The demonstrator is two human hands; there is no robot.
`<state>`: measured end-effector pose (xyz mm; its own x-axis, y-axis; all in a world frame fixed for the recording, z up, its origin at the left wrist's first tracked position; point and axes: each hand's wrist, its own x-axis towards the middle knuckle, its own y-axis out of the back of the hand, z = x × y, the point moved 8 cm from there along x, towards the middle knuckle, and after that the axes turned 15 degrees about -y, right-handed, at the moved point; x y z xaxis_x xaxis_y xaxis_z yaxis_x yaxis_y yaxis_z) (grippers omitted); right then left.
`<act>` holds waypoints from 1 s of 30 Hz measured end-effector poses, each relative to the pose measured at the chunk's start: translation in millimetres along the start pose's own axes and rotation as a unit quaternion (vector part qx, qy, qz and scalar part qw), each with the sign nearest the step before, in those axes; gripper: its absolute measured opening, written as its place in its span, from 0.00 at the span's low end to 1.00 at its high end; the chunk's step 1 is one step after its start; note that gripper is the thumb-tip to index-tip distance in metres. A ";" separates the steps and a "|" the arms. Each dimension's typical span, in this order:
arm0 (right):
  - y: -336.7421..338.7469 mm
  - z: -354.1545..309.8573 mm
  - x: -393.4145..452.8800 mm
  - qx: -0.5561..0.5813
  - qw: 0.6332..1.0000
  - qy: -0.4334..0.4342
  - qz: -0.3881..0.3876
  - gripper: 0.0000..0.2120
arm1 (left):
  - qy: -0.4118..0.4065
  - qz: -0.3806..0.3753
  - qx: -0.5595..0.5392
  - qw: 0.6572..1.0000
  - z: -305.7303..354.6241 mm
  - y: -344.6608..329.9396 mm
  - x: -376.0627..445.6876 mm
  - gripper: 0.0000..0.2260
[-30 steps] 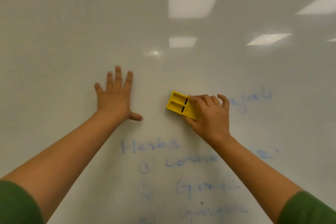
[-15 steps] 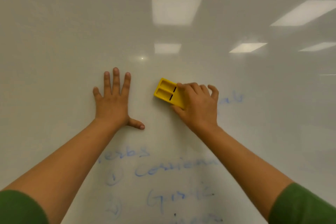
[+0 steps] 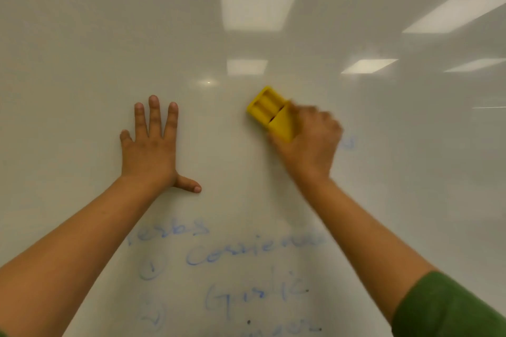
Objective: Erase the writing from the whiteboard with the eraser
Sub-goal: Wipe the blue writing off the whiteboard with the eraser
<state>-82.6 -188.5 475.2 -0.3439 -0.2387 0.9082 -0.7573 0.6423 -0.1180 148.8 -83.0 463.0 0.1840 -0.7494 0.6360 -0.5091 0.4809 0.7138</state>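
Room as seen by reflection only.
You face a glossy pale surface filling the view; rectangular ceiling light panels (image 3: 258,7) reflect in its upper half, more (image 3: 368,65) toward the right, and a small bright glare spot (image 3: 208,82) near centre.

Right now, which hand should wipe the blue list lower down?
Right. The right hand already grips the eraser, above the writing. The left hand lies flat on the whiteboard, holding nothing.

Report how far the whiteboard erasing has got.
Done: the whiteboard above the hands is bare of writing. In hand: the right hand grips the yellow eraser on the board, while the left hand lies flat. Left: the blue writing below and a faint scrap beside the right hand.
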 end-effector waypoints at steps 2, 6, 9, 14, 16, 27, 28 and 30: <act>-6.8 -19.0 -50.7 0.017 0.992 0.114 -0.049 0.22 | -0.001 0.004 -0.004 1.000 1.1 0.5 -0.5 0.70; 2.8 -2.1 -77.5 -0.001 0.975 0.203 -0.090 0.20 | -0.004 0.012 -0.011 1.000 0.8 0.9 -1.8 0.71; 18.9 52.2 -17.5 -0.079 0.994 0.078 -0.025 0.20 | -0.002 0.009 -0.007 1.000 0.7 0.9 -1.2 0.71; 39.5 118.8 29.1 -0.013 0.974 -0.224 0.015 0.30 | -0.001 0.008 -0.003 1.000 2.7 1.7 -1.0 0.71; 32.2 104.9 15.6 -0.005 0.977 -0.210 0.021 0.29 | 0.002 0.006 -0.002 1.000 3.2 2.4 -1.2 0.71; 49.4 131.1 20.1 -0.089 0.995 -0.043 0.020 0.24 | -0.004 0.016 0.000 1.000 3.3 3.4 -2.0 0.71; 59.2 159.1 39.4 -0.076 0.988 -0.130 0.035 0.28 | -0.004 0.018 0.000 1.000 3.5 2.6 -1.6 0.71; 72.2 197.3 58.3 -0.040 0.962 -0.264 0.050 0.33 | -0.004 0.024 0.002 1.000 4.7 2.1 -0.3 0.72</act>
<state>-266.9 -299.7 440.4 -0.6626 -0.4963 0.5610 -0.6680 0.7302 -0.1430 143.7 -83.9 463.0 0.1522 -0.7287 0.6678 -0.5203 0.5154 0.6809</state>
